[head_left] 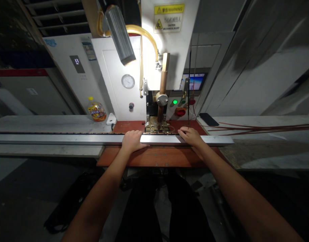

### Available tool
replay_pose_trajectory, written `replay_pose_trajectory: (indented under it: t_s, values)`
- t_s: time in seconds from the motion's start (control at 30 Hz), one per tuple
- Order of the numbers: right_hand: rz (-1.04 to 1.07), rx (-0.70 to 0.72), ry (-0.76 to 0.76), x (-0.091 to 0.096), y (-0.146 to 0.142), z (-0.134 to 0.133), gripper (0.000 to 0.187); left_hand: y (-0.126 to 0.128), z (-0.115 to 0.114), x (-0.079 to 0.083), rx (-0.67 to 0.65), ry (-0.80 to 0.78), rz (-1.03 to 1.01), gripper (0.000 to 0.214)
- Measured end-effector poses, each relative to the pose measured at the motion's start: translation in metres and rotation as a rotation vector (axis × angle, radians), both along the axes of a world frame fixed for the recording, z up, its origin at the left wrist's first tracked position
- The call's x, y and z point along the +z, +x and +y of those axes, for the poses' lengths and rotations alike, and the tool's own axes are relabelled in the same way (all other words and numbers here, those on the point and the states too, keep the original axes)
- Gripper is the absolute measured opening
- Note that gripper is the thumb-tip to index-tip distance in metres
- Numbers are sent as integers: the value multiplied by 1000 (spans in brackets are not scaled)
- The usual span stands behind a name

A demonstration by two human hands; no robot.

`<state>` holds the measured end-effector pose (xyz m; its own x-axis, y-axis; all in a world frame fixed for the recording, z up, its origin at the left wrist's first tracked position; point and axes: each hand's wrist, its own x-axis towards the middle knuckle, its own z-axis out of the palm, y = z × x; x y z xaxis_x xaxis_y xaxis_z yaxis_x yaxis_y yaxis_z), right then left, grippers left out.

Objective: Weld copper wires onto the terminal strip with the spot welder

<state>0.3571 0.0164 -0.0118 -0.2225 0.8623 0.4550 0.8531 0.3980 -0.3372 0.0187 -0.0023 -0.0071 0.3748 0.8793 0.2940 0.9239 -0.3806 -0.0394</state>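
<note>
A long flat metal strip (68, 138) lies across the bench from the far left edge to just right of the machine. My left hand (131, 141) rests on top of it with the fingers curled over its far edge. My right hand (191, 136) grips the same strip a little to the right. Between the two hands, right behind the strip, stands the copper electrode (161, 107) of a white welding machine (149, 67), over a brass fixture (157, 127). The strip lies on a reddish-brown work plate (159, 156).
A yellow snack jar (96, 111) and a small white object (111, 118) stand at the back left. A dark phone (208, 119) and several thin copper rods (265, 128) lie on the right bench. A green lamp (175, 102) and a red button (180, 111) are on the machine front.
</note>
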Motion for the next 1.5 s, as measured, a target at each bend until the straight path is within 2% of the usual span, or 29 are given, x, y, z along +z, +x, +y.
replay_pose_trajectory:
  t_s: [0.97,1.5]
  values:
    - [23,2,-13,2,1,0,35,1,-3,7,0,-10,15,66]
    - [6,-14,-25,0,2,7,33,3,3,10,-9,-39,24,77]
